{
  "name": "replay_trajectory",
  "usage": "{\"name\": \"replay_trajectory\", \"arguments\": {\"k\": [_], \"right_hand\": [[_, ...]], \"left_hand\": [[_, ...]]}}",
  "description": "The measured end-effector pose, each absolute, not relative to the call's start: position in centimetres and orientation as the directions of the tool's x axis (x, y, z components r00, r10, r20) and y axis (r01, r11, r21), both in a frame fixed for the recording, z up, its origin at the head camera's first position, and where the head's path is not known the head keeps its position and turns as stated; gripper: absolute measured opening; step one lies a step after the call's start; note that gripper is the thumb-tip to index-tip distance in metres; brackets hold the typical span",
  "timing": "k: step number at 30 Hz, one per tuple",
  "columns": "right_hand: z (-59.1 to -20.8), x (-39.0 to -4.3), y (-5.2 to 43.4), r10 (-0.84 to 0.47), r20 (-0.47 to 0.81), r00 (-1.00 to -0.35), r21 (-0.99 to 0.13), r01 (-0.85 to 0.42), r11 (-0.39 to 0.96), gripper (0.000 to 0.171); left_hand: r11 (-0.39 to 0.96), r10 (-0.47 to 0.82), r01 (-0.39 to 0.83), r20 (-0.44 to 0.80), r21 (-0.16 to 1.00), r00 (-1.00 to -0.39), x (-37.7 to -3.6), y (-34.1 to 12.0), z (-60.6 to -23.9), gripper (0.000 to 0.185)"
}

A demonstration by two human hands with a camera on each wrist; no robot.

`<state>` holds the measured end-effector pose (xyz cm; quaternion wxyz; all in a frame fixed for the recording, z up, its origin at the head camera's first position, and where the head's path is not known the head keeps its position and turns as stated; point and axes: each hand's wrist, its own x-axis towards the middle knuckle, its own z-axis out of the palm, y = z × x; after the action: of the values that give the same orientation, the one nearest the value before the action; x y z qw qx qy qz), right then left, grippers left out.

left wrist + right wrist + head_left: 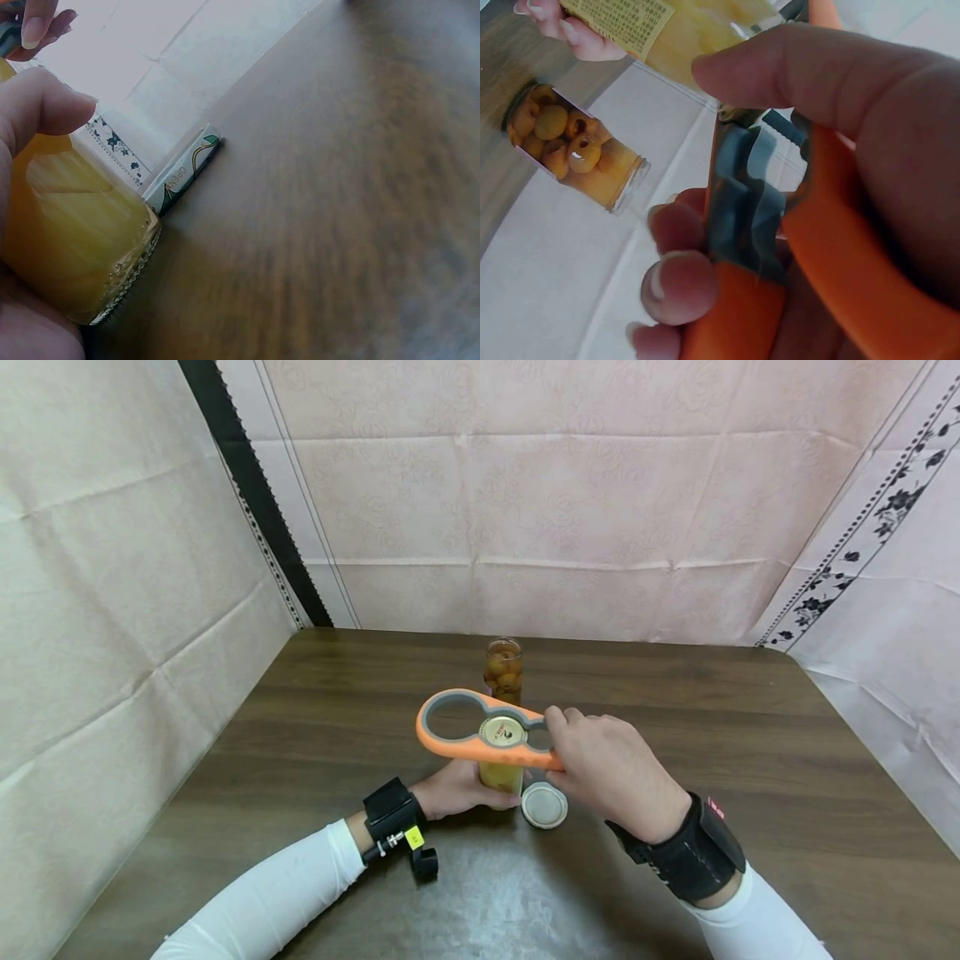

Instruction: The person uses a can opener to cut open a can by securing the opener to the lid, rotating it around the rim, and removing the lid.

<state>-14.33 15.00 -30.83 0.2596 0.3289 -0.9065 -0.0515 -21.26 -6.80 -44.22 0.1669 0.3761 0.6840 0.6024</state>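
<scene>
My left hand (459,790) wraps round a glass jar of yellow fruit (500,782) that stands on the table. Over its gold lid (502,732) lies an orange jar opener (459,747) with a grey lining, the lid framed by one of its inner openings. My right hand (617,770) grips the opener's handles at the right. In the right wrist view, thumb and fingers curl round the orange handles (739,319). A loose white-faced lid (544,806) lies beside the jar; its printed rim (182,172) shows in the left wrist view.
Behind the opener stands an uncapped glass jar of brownish round fruit (503,670), partly covered by the opener in the head view. The brown wooden table (360,710) ends at a pale cloth backdrop (570,527), with more cloth hanging at both sides.
</scene>
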Motion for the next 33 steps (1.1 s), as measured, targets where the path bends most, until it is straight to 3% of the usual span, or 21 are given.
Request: {"name": "replay_trajectory", "arguments": {"k": [12, 21, 33], "right_hand": [[-31.3, -13.3, 13.8, -0.576, 0.494, -0.651, 0.346, -0.461, 0.817, 0.061], [-32.5, -13.0, 12.9, -0.535, 0.550, -0.641, 0.434, -0.328, 0.839, 0.019], [-32.9, -13.2, 12.5, -0.470, 0.560, -0.683, 0.365, -0.306, 0.879, 0.029]], "left_hand": [[0.036, 0.688, 0.243, 0.152, 0.969, -0.710, -21.1, -7.1, -44.2, 0.061], [0.034, 0.673, 0.181, 0.111, 0.983, -0.731, -21.0, -7.0, -44.4, 0.066], [0.012, 0.676, 0.220, 0.154, 0.975, -0.720, -21.1, -6.7, -44.4, 0.061]]}}
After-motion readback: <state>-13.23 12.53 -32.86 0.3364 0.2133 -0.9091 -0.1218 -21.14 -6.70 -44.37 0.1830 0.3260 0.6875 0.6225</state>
